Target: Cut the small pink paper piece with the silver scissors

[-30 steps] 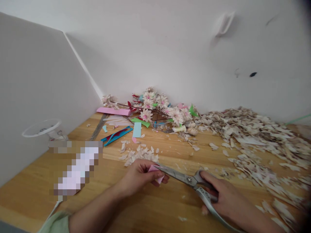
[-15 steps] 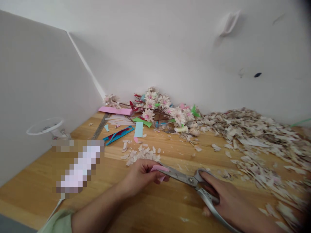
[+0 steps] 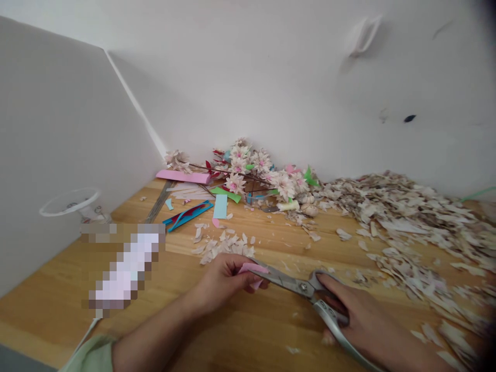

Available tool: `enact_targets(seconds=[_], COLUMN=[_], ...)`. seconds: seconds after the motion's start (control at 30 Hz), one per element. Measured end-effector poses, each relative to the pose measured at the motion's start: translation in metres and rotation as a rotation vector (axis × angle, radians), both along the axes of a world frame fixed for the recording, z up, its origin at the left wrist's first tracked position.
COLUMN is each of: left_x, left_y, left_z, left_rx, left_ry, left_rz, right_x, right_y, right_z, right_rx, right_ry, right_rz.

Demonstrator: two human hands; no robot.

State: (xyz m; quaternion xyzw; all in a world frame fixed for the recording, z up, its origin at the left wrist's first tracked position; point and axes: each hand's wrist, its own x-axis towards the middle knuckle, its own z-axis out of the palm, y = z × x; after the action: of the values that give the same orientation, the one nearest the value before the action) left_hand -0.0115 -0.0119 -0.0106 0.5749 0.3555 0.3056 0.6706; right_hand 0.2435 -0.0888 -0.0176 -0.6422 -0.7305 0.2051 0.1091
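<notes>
Between the thumb and fingers of my left hand (image 3: 227,281) is a small piece of pink paper (image 3: 253,269). My right hand (image 3: 360,312) grips the grey handles of a pair of metal scissors (image 3: 303,287). Their blades point left and lie at the pink paper, close to my left fingertips; the handles are a little apart. Just beyond my left hand, a small heap of pale petals (image 3: 225,247) lies on the wooden table (image 3: 217,338).
Handmade flowers on stems (image 3: 251,168) lie along the wall. Left of them are a pink paper roll (image 3: 183,176), blue strips (image 3: 188,216) and a light-blue paper piece (image 3: 220,206). A large pile of pale scraps (image 3: 403,217) covers the right. A clear plastic cup (image 3: 72,201) stands left.
The whole view has shifted very slightly. Both hands, the pink paper and the scissors keep almost the same position.
</notes>
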Motion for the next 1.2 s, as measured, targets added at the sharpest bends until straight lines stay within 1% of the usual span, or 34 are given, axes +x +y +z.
enact_targets(seconds=[0.33,0.53,0.8,1.2], left_x=[0.0003,-0.0011,-0.0009,-0.0007], left_y=[0.0006,0.0009,0.0017,0.0020], left_z=[0.0006,-0.0001,0.0009,-0.0002], left_rx=[-0.010,0.009,-0.004,-0.027], left_ry=[-0.002,0.003,-0.006,-0.023], left_rz=[0.001,-0.032,-0.038,-0.040], right_x=[-0.0026,-0.0009,-0.0017,-0.0012], right_y=[-0.0014,0.0013,0.0034,0.0028], right_z=[0.0022,-0.0015,0.0010,0.0037], right_rx=[-0.021,-0.065,-0.124,-0.138], right_ry=[-0.019,-0.027,-0.030,-0.026], right_rz=[-0.024,-0.033,-0.061,-0.101])
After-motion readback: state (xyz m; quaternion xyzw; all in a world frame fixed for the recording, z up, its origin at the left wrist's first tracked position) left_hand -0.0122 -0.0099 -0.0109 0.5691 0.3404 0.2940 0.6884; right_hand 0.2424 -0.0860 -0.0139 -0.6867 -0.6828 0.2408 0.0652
